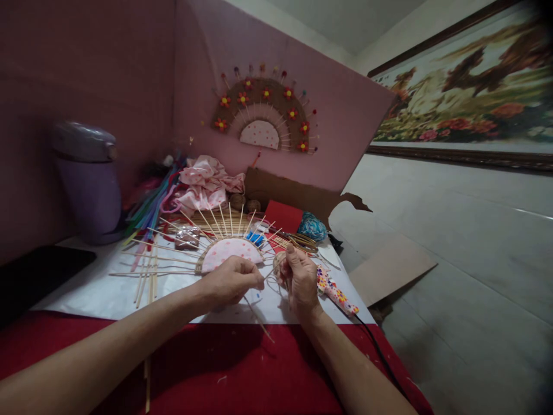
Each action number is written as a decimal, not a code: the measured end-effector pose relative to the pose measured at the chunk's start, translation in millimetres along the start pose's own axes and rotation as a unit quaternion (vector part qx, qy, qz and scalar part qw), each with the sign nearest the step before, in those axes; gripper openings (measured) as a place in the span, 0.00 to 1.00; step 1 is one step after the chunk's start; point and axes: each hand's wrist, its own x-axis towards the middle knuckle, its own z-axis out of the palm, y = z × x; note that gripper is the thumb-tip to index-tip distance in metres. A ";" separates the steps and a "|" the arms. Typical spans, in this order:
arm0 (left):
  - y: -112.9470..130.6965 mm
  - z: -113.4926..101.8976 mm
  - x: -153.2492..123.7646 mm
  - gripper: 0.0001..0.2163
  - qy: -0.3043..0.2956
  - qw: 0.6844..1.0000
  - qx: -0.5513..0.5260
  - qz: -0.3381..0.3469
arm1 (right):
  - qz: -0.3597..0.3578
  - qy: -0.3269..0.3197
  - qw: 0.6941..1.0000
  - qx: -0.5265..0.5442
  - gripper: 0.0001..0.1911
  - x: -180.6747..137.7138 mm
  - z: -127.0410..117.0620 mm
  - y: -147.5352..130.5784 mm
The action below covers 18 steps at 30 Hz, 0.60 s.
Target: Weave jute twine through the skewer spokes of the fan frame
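Note:
My left hand (233, 280) is closed in a pinch on a strand of twine (259, 318), whose loose end hangs over the red cloth. To its right, my right hand (299, 283) is closed around a small ball of twine (279, 262), partly hidden by the fingers. A short length of twine runs between the two hands. Just beyond my left hand lies a half-round piece covered in pink dotted fabric (228, 255), its curved edge trimmed with twine. Thin wooden sticks (213, 220) fan out from it. My left hand overlaps its lower right part in view.
A flower-patterned glue gun (334, 291) with a black cord lies right of my right hand. Scissors (302, 242), blue yarn (313, 226), red card (283, 217) and crumpled fabric (207, 184) crowd the back. A purple flask (90, 184) stands left; loose sticks (151, 276) lie on the white sheet.

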 end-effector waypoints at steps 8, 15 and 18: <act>-2.1 1.8 -1.6 0.06 -0.036 0.998 -0.039 0.016 | 0.008 0.008 1.000 0.018 0.22 1.2 0.2 0.0; -5.3 -0.9 -0.7 0.13 0.002 0.988 0.117 0.105 | -0.032 -0.004 0.999 -0.041 0.22 0.9 -3.5 -0.5; -9.6 -0.7 1.2 0.16 0.063 0.961 0.196 0.187 | -0.063 -0.035 0.990 -0.117 0.22 -3.0 -4.4 -2.0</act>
